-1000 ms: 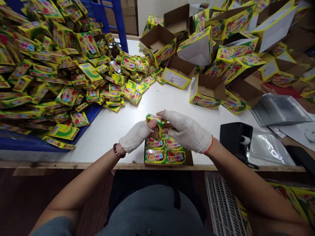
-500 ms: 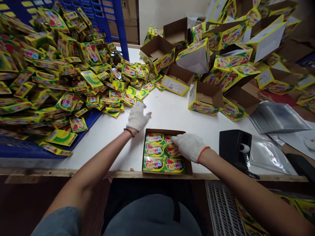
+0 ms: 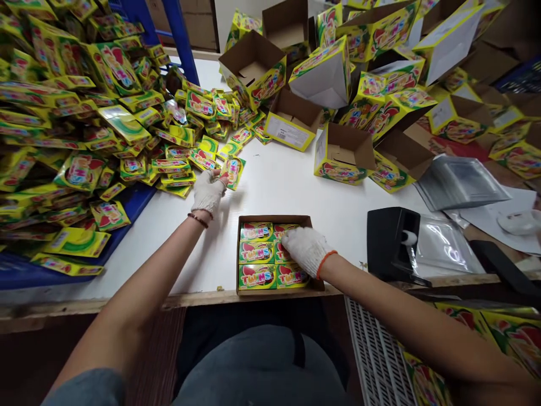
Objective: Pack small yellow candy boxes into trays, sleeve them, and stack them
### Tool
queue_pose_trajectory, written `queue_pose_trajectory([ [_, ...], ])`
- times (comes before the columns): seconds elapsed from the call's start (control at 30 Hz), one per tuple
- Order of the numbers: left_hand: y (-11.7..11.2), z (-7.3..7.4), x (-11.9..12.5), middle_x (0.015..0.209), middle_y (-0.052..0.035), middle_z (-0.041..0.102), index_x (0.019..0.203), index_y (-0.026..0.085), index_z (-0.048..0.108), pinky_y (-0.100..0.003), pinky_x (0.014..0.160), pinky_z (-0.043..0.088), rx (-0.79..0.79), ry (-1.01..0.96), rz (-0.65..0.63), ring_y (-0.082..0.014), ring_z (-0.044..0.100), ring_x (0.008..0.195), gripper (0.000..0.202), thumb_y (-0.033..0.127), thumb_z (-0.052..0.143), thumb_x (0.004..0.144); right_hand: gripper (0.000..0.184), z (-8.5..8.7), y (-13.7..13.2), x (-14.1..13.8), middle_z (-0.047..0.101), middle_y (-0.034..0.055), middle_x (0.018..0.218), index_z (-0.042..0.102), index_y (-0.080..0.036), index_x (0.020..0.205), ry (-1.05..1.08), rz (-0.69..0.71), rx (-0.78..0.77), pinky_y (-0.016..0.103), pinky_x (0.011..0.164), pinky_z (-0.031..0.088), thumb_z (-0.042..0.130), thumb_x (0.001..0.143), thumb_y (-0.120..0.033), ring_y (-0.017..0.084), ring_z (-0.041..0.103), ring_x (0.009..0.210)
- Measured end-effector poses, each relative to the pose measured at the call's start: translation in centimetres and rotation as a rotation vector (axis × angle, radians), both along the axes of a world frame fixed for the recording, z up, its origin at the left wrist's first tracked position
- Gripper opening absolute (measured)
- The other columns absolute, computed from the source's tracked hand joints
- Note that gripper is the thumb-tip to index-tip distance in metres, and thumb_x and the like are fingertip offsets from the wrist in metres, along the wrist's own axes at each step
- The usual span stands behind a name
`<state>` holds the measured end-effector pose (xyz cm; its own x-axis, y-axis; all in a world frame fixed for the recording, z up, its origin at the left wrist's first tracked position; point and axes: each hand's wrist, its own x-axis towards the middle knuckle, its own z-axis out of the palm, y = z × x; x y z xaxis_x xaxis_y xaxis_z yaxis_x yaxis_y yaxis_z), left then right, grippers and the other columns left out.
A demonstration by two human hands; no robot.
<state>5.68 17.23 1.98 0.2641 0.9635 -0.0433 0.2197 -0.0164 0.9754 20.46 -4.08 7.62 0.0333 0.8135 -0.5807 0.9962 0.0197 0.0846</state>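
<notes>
My left hand (image 3: pixel 210 190), in a white knit glove with bare fingertips, pinches a small yellow-green TWINS packet (image 3: pixel 234 171) at the edge of the heap. Directly in front of me, an open brown carton (image 3: pixel 239 254) holds several TWINS packets (image 3: pixel 257 252), laid flat in two columns. My right hand (image 3: pixel 307 248), gloved with an orange cuff, reaches into the carton's right side. Its fingers are curled down on a packet in the right column (image 3: pixel 280 252); the palm covers part of that column, and some fingertips are hidden.
A large heap of packets (image 3: pixel 80 135) spills from a blue crate (image 3: pixel 127 217) on the left. Several open display cartons (image 3: pixel 344 152) stand at the back right. A black tape dispenser (image 3: pixel 391 242) and clear plastic sleeves (image 3: pixel 462 183) lie to the right. The wooden table edge (image 3: pixel 203 299) is close.
My left hand, empty before, has taken a packet from the heap's edge. My right hand stays at the carton, its fingers lower over the right column. The view has shifted slightly.
</notes>
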Motion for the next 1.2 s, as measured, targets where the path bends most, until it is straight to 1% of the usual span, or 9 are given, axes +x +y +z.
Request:
queue_pose_trajectory([
  [0.13, -4.6, 3.3, -1.5, 0.079, -0.0015, 0.064, 0.104, 0.015, 0.06, -0.025, 0.057, 0.046, -0.04, -0.148, -0.14, -0.0105, 0.053, 0.06, 0.036, 0.034, 0.068, 0.075, 0.024, 0.1, 0.1, 0.7, 0.071, 0.0155, 0.108, 0.069, -0.015, 0.111, 0.073, -0.019, -0.022, 0.034, 0.075, 0.051, 0.054, 0.091, -0.016, 0.025, 0.069, 0.093],
  [0.2, -6.7, 4.8, -2.0, 0.086, -0.004, 0.068, 0.105, 0.014, 0.064, -0.028, 0.062, 0.05, 0.054, -0.072, -0.236, -0.0134, 0.058, 0.068, 0.036, 0.034, 0.068, 0.076, 0.027, 1.3, 0.1, 1.5, 0.07, 0.0117, 0.111, 0.066, -0.018, 0.116, 0.157, -0.063, 0.188, 0.031, 0.075, 0.049, 0.054, 0.093, -0.023, 0.022, 0.067, 0.092],
  [0.33, -10.1, 6.3, -1.6, 0.1, -0.0043, 0.07, 0.104, 0.019, 0.069, -0.034, 0.084, 0.052, 0.474, 0.215, -0.387, -0.0184, 0.063, 0.091, 0.024, 0.023, 0.06, 0.083, 0.034, 4.6, 0.1, 3.1, 0.062, 0.0124, 0.124, 0.058, -0.018, 0.126, 0.278, -0.046, 0.725, 0.03, 0.075, 0.046, 0.048, 0.094, -0.023, 0.023, 0.061, 0.102],
  [0.47, -12.8, 5.7, 0.1, 0.096, -0.0038, 0.069, 0.103, 0.019, 0.065, -0.033, 0.083, 0.053, 0.593, 0.389, -0.524, -0.018, 0.064, 0.088, 0.019, 0.017, 0.057, 0.086, 0.027, 5.9, 0.5, 3.9, 0.067, 0.0077, 0.11, 0.063, -0.02, 0.113, 0.218, 0.042, 0.533, 0.028, 0.069, 0.039, 0.044, 0.094, -0.017, 0.02, 0.061, 0.092],
  [0.6, -14.3, 4.5, 1.2, 0.112, -0.0109, 0.065, 0.114, 0.015, 0.06, -0.037, 0.082, 0.053, 0.594, 0.69, -0.535, -0.0242, 0.062, 0.098, 0.03, 0.014, 0.056, 0.085, 0.025, 4.2, 0.9, 3.8, 0.068, 0.0077, 0.107, 0.063, -0.022, 0.113, 0.068, -0.002, 0.317, 0.028, 0.066, 0.037, 0.045, 0.096, -0.018, 0.021, 0.063, 0.09],
  [0.83, -14.9, 3.7, 0.7, 0.123, -0.0146, 0.061, 0.115, 0.012, 0.062, -0.047, 0.097, 0.045, 0.968, 0.886, -0.958, -0.0318, 0.055, 0.113, 0.03, 0.02, 0.053, 0.088, 0.034, 1.3, 0.5, 1.8, 0.064, 0.0186, 0.114, 0.064, -0.013, 0.116, -0.135, 0.021, 0.204, 0.032, 0.073, 0.049, 0.036, 0.097, -0.011, 0.027, 0.065, 0.102],
  [1.0, -15.6, 4.0, 0.9, 0.112, -0.0152, 0.066, 0.105, 0.011, 0.066, -0.045, 0.09, 0.046, 0.855, 0.959, -1.075, -0.0307, 0.06, 0.103, 0.027, 0.028, 0.057, 0.087, 0.039, 0.3, 0.5, 0.1, 0.066, 0.023, 0.107, 0.067, -0.006, 0.113, -0.107, 0.101, 0.139, 0.038, 0.08, 0.053, 0.032, 0.095, -0.004, 0.029, 0.066, 0.101],
  [1.1, -13.0, 4.8, 0.5, 0.105, -0.0094, 0.068, 0.104, 0.017, 0.066, -0.037, 0.085, 0.047, 0.788, 0.871, -0.972, -0.024, 0.06, 0.095, 0.021, 0.026, 0.052, 0.09, 0.041, -0.4, 0.1, -0.9, 0.063, 0.0234, 0.111, 0.064, -0.01, 0.12, -0.122, 0.048, 0.113, 0.04, 0.072, 0.056, 0.033, 0.095, -0.007, 0.031, 0.067, 0.097],
  [1.2, -7.2, 5.8, -1.7, 0.113, -0.009, 0.064, 0.107, 0.019, 0.063, -0.035, 0.087, 0.044, 0.675, 0.93, -0.516, -0.022, 0.057, 0.103, 0.025, 0.015, 0.047, 0.089, 0.05, -1.1, -0.5, -1.7, 0.053, 0.0231, 0.131, 0.05, -0.021, 0.14, -0.142, 0.001, 0.109, 0.042, 0.065, 0.058, 0.033, 0.095, -0.008, 0.034, 0.064, 0.104],
])
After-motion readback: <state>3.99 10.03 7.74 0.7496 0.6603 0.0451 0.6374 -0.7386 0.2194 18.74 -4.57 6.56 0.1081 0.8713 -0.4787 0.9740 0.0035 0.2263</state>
